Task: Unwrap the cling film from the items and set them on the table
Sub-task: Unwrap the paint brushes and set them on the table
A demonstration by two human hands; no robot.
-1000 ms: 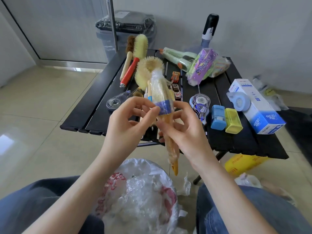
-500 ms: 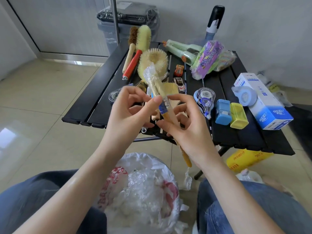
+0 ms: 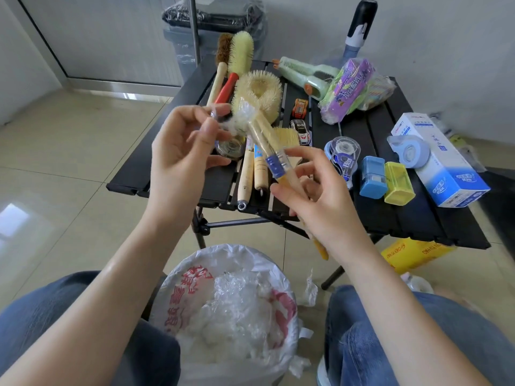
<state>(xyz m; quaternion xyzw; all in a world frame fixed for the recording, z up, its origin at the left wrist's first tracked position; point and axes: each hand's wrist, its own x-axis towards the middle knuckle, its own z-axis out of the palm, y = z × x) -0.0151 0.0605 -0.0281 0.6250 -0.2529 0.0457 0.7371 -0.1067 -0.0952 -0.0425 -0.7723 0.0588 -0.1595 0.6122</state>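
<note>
The right hand [image 3: 320, 201] grips the handles of two paintbrushes [image 3: 274, 160] held above the near edge of the black desk [image 3: 418, 218], fingers curled round them. The left hand [image 3: 181, 151] pinches the cling film [image 3: 242, 118] stretched off their bristle end, up and to the left. Below, between the knees, a lined bin [image 3: 231, 310] holds crumpled film.

Crinkled glossy cling film [image 3: 242, 118] on the bristle tip of a smooth wooden paintbrush [image 3: 281, 165] with blue metal band, matt black slatted table [image 3: 418, 215], glossy cardboard box [image 3: 443, 162] at three o'clock, shiny floor tiles [image 3: 69, 168], thin plastic bin bag [image 3: 231, 299]
</note>
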